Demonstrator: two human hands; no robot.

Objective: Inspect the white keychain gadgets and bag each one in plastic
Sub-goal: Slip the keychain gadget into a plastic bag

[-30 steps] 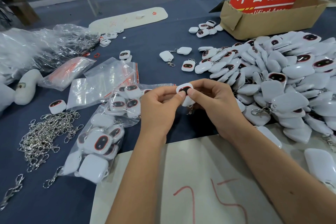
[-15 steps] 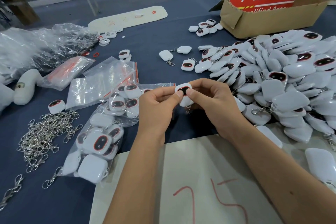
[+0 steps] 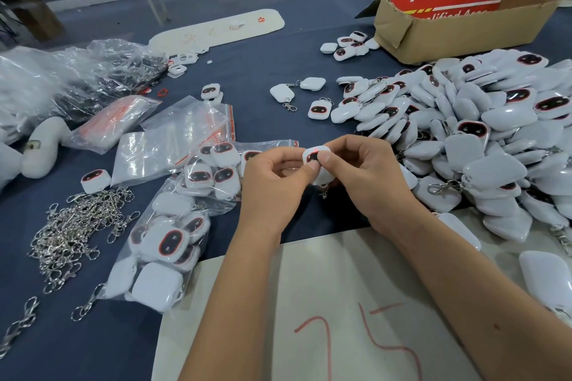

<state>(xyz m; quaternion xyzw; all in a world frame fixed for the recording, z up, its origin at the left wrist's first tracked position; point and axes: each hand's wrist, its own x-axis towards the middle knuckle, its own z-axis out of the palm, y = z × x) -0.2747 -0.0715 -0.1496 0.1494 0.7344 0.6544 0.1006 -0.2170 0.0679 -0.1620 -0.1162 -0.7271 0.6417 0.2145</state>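
Observation:
Both hands hold one white keychain gadget (image 3: 313, 154) above the blue table, dark face up, with a small red light showing near its top edge. My left hand (image 3: 272, 185) pinches its left side and my right hand (image 3: 368, 176) pinches its right side, thumb on the face. A large heap of white gadgets (image 3: 483, 139) lies to the right. Clear plastic bags (image 3: 173, 139) lie to the left, and bagged gadgets (image 3: 173, 235) sit below them.
A cardboard box with a red sign (image 3: 458, 18) stands at the back right. Loose metal clasps (image 3: 77, 232) lie at the left. A pale board marked in red (image 3: 325, 303) lies under my forearms. Crumpled plastic (image 3: 62, 77) fills the far left.
A small red light now shows on the held gadget. Both hands stay nearly where they were, pinching it.

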